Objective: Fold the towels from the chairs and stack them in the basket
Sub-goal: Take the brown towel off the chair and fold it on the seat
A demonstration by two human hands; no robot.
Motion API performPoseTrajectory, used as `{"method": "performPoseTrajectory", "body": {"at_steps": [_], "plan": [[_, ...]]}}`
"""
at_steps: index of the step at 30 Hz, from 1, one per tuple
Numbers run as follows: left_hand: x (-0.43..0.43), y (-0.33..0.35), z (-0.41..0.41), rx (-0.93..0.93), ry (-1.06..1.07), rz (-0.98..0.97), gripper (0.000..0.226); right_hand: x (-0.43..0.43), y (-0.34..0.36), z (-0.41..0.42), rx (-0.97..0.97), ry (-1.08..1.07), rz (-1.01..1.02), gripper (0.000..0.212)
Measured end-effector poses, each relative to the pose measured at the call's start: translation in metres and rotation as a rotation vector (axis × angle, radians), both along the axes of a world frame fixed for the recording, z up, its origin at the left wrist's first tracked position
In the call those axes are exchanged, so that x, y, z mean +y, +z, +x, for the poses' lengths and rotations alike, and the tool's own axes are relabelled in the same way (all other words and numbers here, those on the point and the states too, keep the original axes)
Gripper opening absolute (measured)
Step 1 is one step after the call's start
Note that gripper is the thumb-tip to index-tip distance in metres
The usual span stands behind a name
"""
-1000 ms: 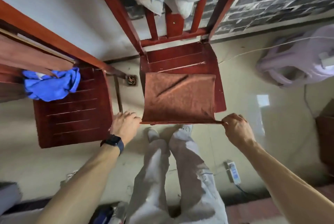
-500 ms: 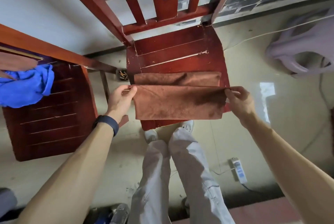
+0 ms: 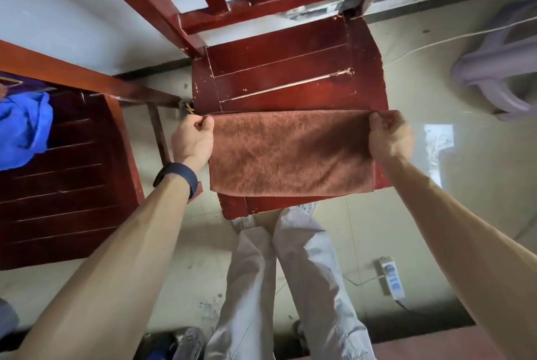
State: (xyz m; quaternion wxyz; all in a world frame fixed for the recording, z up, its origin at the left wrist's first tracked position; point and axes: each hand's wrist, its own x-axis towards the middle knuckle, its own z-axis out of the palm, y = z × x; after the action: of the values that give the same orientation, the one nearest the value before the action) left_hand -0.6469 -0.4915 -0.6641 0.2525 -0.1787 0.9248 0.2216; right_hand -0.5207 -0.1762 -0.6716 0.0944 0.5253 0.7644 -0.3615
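Nearest: pale trousers [image 3: 261, 287] & a power strip [image 3: 392, 278] on the floor, under the right forearm. Black wristband [image 3: 177, 175] sits just behind the left hand [image 3: 192, 138].

Left hand is curled, thumb & fingers pinching the far-left corner of the brown towel [image 3: 290, 153]. Right hand [image 3: 389, 136] is closed the same way on the far-right corner. Towel lies btwn the two hands, flat on the front half of the chair seat [image 3: 290, 69]. It's doubled over: rounded fold edge on the wrist side, loose edges up at the fingertips.

Both corners are pulled apart prob. to keep the layers square & wrinkle-free before letting go; the seat serves as the folding surface. Judging by this, the 1st fold is about done and another fold or so is left. Then it goes to the basket, which isn't in view.

Beyond the fingertips: bare seat boards, then the backrest slats. Well out past the left hand, a blue towel [image 3: 23, 127] is bunched on a second chair [image 3: 66, 185], not yet folded. Out past the right hand, a pale purple stool [image 3: 494, 69] stands on the floor.
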Motion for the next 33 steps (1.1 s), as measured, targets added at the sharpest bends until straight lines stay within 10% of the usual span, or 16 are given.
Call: {"method": "performPoseTrajectory", "body": {"at_steps": [9, 15, 33], "plan": [[0.024, 0.009, 0.061, 0.434, -0.512, -0.199, 0.049, -0.046, 0.006, 0.021, 0.215, 0.295, 0.443, 0.032], [0.022, -0.038, 0.106, 0.239, -0.658, -0.188, 0.068, -0.099, -0.022, 0.039, 0.111, 0.881, 0.454, 0.058], [0.098, -0.027, -0.022, 0.232, -0.808, -0.18, 0.062, -0.086, -0.012, 0.096, -0.265, 0.554, 0.343, 0.082]]}}
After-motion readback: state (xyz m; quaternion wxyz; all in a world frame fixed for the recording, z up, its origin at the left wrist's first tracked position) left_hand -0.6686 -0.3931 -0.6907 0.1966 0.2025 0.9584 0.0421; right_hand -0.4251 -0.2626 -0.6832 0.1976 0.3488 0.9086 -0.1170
